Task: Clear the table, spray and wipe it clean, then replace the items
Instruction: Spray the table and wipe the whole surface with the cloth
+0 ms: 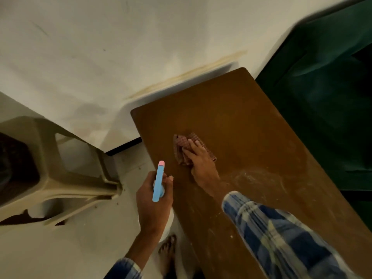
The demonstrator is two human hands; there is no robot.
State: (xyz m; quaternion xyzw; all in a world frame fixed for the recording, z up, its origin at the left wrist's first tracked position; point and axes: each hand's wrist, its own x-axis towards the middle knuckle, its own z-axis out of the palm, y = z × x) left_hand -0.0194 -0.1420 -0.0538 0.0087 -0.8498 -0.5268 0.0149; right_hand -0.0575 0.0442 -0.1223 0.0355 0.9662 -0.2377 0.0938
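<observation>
one streaked table (231, 117) by white wall (100, 47) | left fingers (169, 179) grip sprayer (158, 181) | right fingers (193, 144) flat on cloth (180, 142)

Nothing I can read from here.

The blue spray bottle (158, 183) gripped in my left hand (153, 206) shows me only a plain top with a pink tip. The checked cloth (181, 147) under my right hand (199, 162), the brown table (241, 117) and the beige plastic stool (48, 137) show no lettering, brand or number that I can make out.
</observation>
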